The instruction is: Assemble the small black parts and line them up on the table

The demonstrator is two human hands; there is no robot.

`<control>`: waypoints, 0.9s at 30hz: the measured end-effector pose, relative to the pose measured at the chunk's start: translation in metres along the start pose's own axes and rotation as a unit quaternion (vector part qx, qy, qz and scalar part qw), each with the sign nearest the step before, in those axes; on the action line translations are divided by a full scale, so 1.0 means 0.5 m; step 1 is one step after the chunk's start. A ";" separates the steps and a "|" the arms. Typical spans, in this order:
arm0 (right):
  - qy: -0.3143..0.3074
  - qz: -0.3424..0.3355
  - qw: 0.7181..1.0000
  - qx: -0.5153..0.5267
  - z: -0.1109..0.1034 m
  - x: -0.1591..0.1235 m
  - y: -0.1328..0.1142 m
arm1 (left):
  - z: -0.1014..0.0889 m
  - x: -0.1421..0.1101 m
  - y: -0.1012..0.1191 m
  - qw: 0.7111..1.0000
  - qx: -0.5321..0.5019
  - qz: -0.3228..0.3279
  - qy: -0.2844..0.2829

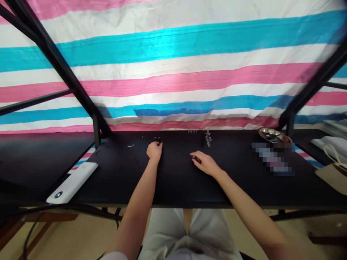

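My left hand is closed near the back of the black table, its fingers curled at a small dark object whose kind I cannot make out. To the right, my right hand hovers over or rests on the tabletop, thumb and fingers apart, with nothing visible in it. Beyond that hand, a small bunch of greyish, translucent beads lies near the back edge. A row of small pale pieces sits just left of the bunch. Left of my left hand lies a thin white strand.
A long white device with a round dark display lies along the table's left edge. At the back right stands a shiny metal dish, with a pixelated patch in front of it. Striped sheeting hangs behind; a beige bag is far right.
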State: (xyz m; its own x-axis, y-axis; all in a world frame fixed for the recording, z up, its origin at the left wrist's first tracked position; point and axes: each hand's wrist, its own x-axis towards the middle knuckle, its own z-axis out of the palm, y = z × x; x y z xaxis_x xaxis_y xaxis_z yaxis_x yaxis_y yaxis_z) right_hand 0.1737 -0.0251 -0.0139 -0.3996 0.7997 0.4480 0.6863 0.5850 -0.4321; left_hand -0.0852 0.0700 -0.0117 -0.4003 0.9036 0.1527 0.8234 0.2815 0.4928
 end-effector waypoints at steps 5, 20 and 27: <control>-0.008 0.006 1.000 0.004 -0.002 0.000 -0.001 | 0.001 0.001 -0.001 1.000 0.005 0.002 -0.013; 0.049 0.025 0.998 -0.016 -0.007 0.001 -0.001 | -0.016 -0.010 0.003 1.000 0.016 0.006 -0.024; 0.106 0.180 0.967 -0.146 -0.017 0.003 0.030 | -0.023 -0.037 0.025 0.991 0.030 0.125 -0.048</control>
State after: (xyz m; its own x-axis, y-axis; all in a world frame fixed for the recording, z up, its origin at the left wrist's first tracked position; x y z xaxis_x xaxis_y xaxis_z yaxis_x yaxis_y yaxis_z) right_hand 0.1887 -0.0163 -0.0129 0.0097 0.8805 0.4739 0.9121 0.1865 -0.3651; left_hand -0.0723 0.0529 0.0013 -0.1439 0.9731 0.1798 0.9156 0.0620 0.3974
